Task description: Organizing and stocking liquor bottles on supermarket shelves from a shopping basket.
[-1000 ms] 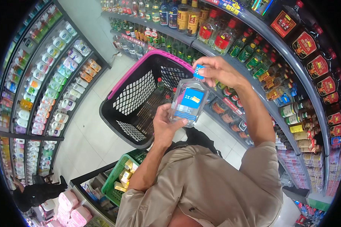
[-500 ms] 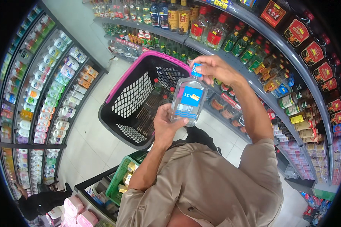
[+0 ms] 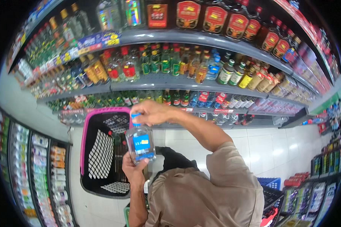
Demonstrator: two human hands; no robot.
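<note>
A clear, flat-sided glass bottle (image 3: 141, 143) with a blue label and a blue cap is upright, slightly tilted, in front of my chest. My left hand (image 3: 134, 171) supports it low down, with the thumb across the lower front corner; the other fingers are mostly hidden behind the glass. Around the blue cap at the top, the fingers of my right hand (image 3: 151, 112) are closed. Just left of the bottle stands a black mesh-sided shopping basket (image 3: 83, 145) with a pink rim. A few bottles with red caps (image 3: 118, 139) show inside it, partly hidden.
Curved grey shelves (image 3: 155, 81) full of liquor bottles run across the front. Another shelf unit (image 3: 39, 170) with bottles and tubs stands at the left. Pale floor tiles (image 3: 261, 147) show to the right, where a blue basket (image 3: 269, 183) and more racks (image 3: 303, 196) stand.
My view has swung right, so the basket and the bottle lie further left in the picture. Both hands keep their hold on the bottle.
</note>
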